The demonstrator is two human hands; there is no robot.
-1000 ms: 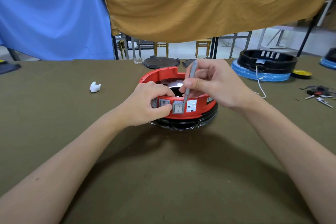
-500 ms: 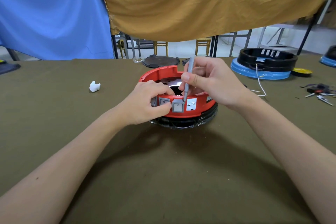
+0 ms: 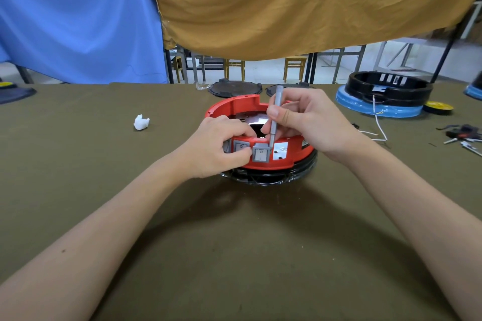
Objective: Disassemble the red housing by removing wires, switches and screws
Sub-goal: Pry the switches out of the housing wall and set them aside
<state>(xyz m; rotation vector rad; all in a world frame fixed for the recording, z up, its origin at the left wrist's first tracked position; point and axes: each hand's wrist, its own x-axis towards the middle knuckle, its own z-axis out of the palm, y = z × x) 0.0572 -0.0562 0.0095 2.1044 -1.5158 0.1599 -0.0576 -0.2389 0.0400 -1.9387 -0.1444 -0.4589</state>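
Observation:
The round red housing sits on a black base in the middle of the olive table. Two grey rocker switches are set in its front wall; the right switch juts out of its opening and the left switch sits beside it. My left hand grips the housing's front rim, with its thumb against the right switch. My right hand holds a slim grey screwdriver upright, with the tip down at the right switch's top right corner.
A crumpled white scrap lies to the left. A black housing on a blue ring stands far right with a white wire trailing from it. Loose parts lie at the right edge. Black lids rest at the table's far side.
My right hand has shifted the screwdriver slightly, from leaning toward the inside to nearly upright at the switch's corner. My left hand keeps its hold on the rim.

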